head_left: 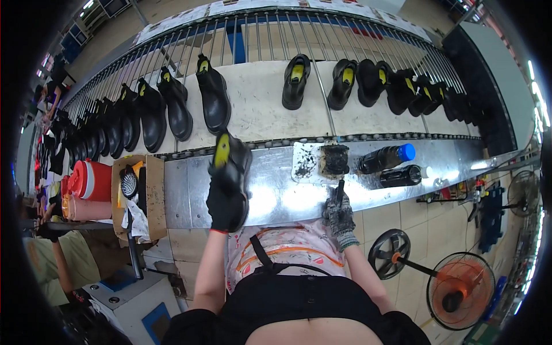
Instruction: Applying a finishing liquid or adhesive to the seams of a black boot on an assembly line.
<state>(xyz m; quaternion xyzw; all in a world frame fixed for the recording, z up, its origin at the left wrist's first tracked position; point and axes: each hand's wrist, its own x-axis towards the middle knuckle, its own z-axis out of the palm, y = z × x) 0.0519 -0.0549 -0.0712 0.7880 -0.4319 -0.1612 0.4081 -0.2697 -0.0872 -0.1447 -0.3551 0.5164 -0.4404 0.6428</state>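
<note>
My left hand, in a black glove, is closed on a black ankle boot with a yellow insole, over the metal ledge. My right hand wears a grey patterned glove. Its fingers are closed round a slim dark-handled tool that points away from me; its kind cannot be made out. Just beyond this tool sits a blackened square dish. Beside the dish, a white sheet is smeared with black stains. Two dark bottles stand or lie to the right, one with a blue cap.
Past a chain, black boots line the pale conveyor on both sides. At left are a cardboard box holding a brush and a red jug. Fans stand at right. Another person's arm shows far left.
</note>
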